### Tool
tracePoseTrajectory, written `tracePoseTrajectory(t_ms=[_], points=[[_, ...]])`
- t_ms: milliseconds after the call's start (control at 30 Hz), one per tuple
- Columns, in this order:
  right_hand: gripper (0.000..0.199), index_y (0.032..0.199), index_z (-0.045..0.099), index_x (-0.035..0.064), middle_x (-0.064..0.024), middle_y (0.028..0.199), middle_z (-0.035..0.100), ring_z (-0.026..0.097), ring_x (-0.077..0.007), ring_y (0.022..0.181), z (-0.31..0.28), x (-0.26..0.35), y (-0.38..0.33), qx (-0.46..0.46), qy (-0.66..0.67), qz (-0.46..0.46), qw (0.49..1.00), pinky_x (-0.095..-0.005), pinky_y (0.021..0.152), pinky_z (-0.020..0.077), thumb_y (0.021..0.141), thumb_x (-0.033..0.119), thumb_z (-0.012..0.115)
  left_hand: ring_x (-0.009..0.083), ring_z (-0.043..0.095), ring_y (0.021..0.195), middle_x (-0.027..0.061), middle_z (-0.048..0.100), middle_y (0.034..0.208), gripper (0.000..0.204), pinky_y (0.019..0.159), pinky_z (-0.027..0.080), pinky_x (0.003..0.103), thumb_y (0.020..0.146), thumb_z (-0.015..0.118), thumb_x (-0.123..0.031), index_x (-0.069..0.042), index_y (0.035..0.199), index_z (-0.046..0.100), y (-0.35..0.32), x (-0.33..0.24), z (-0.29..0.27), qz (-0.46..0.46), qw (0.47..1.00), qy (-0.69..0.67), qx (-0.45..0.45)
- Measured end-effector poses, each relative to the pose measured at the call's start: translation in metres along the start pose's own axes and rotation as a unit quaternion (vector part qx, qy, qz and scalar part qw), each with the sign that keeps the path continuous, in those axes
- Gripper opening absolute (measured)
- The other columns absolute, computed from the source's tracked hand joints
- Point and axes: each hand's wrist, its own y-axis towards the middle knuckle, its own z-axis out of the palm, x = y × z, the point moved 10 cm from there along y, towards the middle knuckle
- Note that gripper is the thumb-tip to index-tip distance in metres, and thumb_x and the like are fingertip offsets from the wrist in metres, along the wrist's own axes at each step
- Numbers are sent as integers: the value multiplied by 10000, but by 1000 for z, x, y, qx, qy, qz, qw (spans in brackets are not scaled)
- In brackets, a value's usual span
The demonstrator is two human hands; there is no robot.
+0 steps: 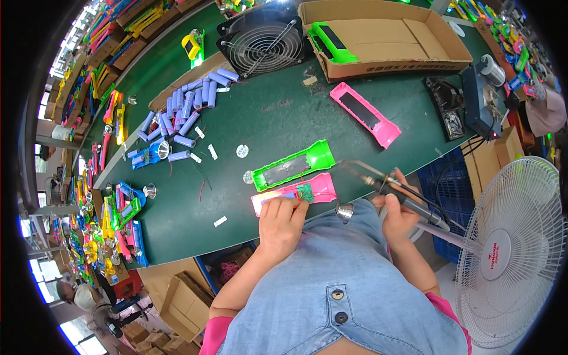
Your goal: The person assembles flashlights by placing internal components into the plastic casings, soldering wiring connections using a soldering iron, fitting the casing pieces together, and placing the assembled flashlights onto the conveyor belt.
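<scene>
My left hand (281,223) bends its fingers over a pink flashlight housing (324,184) at the table's near edge, thumb beside a small green circuit board (305,192). A purple battery cell lies partly hidden under these fingers. In my right hand (399,218) is a soldering iron (414,207) with a thin metal feed tube; its tip points left, a little above and right of the pink housing. A silver reflector cup (344,212) hangs by the housing's right end. Just beyond lies a green housing (293,168) with a dark panel, next to a clear round lens (248,177).
Purple battery cells (186,106) are heaped at the back left. A black fan (263,47) and a cardboard box (390,41) stand at the back. Another pink housing (365,115) lies right of centre. A soldering station (482,100) and white fan (509,251) stand at right.
</scene>
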Motion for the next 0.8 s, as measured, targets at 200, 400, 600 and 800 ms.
tracePoseTrajectory(t_ms=[200,400,600,800], points=[[258,1074,475,3,-69,734,656,596,-174,914,-18,-1,37,17,-200,-69,977,-465,1015,271,830,33,554,272,538,772,84,548,831,366,683,429,357,606,657,-30,-65,970,635,31,63,-22,-152,987,31,-34],[782,1238,393,19,-192,1256,438,408,-372,1177,10,-30,67,76,-299,-80,948,-415,974,342,571,100,793,304,568,707,148,545,857,320,621,484,384,643,563,17,-71,942,635,20,123,12,-186,977,51,87],[638,1222,425,16,-153,1072,569,545,-338,949,22,-33,71,76,-323,-87,939,-373,817,445,643,23,694,342,566,891,185,539,1037,255,721,474,376,660,635,39,-30,901,585,-33,77,-41,-156,982,-33,-104],[581,1178,451,-11,-143,1028,593,557,-325,904,25,-23,67,79,-351,-111,926,-379,789,453,641,6,672,355,549,940,203,547,1067,465,799,429,431,626,774,-65,-79,856,370,-26,65,3,-20,984,-177,13]])
